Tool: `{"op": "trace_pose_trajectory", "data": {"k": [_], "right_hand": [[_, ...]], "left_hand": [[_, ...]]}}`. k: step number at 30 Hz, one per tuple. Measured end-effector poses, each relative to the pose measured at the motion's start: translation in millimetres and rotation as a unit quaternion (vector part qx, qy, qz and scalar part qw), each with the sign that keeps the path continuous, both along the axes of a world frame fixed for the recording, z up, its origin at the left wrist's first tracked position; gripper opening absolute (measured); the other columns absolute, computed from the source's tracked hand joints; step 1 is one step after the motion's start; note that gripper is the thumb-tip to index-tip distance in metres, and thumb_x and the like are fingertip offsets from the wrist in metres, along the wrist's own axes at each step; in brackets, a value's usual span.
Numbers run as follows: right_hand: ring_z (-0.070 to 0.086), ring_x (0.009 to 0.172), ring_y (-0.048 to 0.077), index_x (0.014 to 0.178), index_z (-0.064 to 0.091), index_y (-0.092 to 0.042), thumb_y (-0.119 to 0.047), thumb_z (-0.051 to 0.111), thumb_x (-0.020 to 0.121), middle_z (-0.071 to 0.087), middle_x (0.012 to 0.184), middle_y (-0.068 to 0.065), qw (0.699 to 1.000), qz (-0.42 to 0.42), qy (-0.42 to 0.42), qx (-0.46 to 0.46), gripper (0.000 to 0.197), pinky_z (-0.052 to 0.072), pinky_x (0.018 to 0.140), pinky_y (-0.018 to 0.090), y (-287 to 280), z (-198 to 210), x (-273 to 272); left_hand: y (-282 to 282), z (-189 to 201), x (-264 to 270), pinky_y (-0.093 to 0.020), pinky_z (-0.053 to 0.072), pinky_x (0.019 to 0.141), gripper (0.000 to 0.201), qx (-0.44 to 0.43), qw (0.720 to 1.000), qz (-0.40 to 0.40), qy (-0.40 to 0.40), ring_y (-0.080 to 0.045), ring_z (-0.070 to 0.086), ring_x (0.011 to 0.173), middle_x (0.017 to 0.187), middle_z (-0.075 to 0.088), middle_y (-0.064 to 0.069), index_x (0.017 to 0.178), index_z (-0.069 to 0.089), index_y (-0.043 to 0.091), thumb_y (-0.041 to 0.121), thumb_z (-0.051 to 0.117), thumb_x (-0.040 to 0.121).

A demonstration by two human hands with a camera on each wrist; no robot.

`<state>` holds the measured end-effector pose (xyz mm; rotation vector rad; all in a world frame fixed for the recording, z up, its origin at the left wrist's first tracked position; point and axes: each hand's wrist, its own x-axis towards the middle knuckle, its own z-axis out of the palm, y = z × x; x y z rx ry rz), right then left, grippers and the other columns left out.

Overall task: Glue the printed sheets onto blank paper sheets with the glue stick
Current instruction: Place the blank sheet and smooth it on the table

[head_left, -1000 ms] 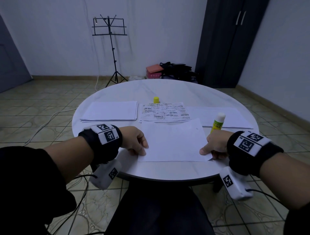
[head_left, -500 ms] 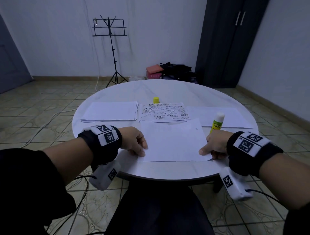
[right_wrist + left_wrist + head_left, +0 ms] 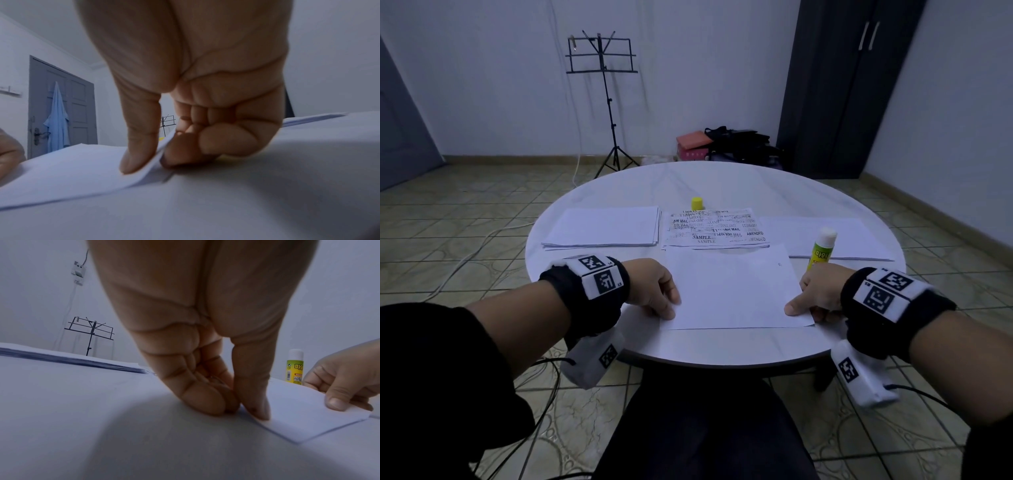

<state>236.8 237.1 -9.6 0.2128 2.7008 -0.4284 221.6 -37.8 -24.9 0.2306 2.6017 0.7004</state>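
A blank sheet (image 3: 732, 287) lies at the table's near edge. My left hand (image 3: 669, 310) pinches its left edge; the thumb lies on top and the curled fingers sit at the edge (image 3: 242, 408). My right hand (image 3: 799, 308) pinches the right edge, thumb above and fingers beneath (image 3: 160, 159), and lifts that edge slightly. The sheet (image 3: 304, 415) (image 3: 72, 168) shows in both wrist views. An uncapped glue stick (image 3: 822, 248) (image 3: 295, 368) stands just beyond my right hand. A pile of printed sheets (image 3: 717, 228) lies behind the blank sheet.
A stack of blank paper (image 3: 602, 226) lies at the left of the round white table (image 3: 722, 349), and more sheets (image 3: 859, 236) lie at the right. A yellow cap (image 3: 697, 203) stands behind the printed pile. A music stand (image 3: 602, 102) stands on the floor beyond.
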Motion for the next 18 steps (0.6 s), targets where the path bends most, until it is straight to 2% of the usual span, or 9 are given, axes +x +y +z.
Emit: {"op": "trace_pose_trajectory", "data": {"k": [4, 12, 16, 18], "right_hand": [[0.045, 0.041, 0.016, 0.057, 0.046, -0.009, -0.028, 0.074, 0.079, 0.058, 0.054, 0.003, 1.000, -0.007, 0.002, -0.015, 0.041, 0.033, 0.040, 0.017, 2, 0, 0], [0.050, 0.052, 0.021, 0.060, 0.049, -0.008, -0.025, 0.077, 0.077, 0.060, 0.060, 0.007, 1.000, -0.001, 0.000, -0.009, 0.037, 0.040, 0.049, 0.022, 0, -2, -1], [0.050, 0.062, 0.019, 0.068, 0.046, -0.010, -0.034, 0.077, 0.075, 0.052, 0.065, 0.003, 0.998, 0.012, 0.024, 0.058, 0.039, 0.036, 0.052, 0.024, -5, 1, 1], [0.049, 0.065, 0.017, 0.081, 0.049, -0.010, -0.036, 0.075, 0.076, 0.050, 0.068, 0.000, 0.994, 0.037, 0.043, 0.093, 0.037, 0.035, 0.053, 0.024, -8, 4, 4]], "left_hand": [[0, -1, -1, -0.007, 0.043, 0.052, 0.022, -0.001, 1.000, 0.000, -0.002, -0.004, 0.055, 0.050, 0.060, 0.058, 0.009, 0.079, 0.062, 0.024, 0.012, 0.079, 0.075], [0, -3, -5, -0.009, 0.043, 0.052, 0.023, -0.009, 1.000, -0.004, -0.005, -0.003, 0.055, 0.047, 0.061, 0.058, 0.007, 0.080, 0.061, 0.024, 0.011, 0.079, 0.075], [2, -2, -7, -0.019, 0.046, 0.052, 0.032, -0.043, 0.999, -0.012, -0.011, -0.010, 0.055, 0.046, 0.070, 0.061, 0.000, 0.096, 0.056, 0.026, 0.015, 0.079, 0.075], [4, 0, -6, -0.022, 0.047, 0.049, 0.044, -0.078, 0.997, 0.001, -0.029, -0.015, 0.055, 0.049, 0.082, 0.062, -0.007, 0.108, 0.053, 0.030, 0.023, 0.080, 0.074]]}}
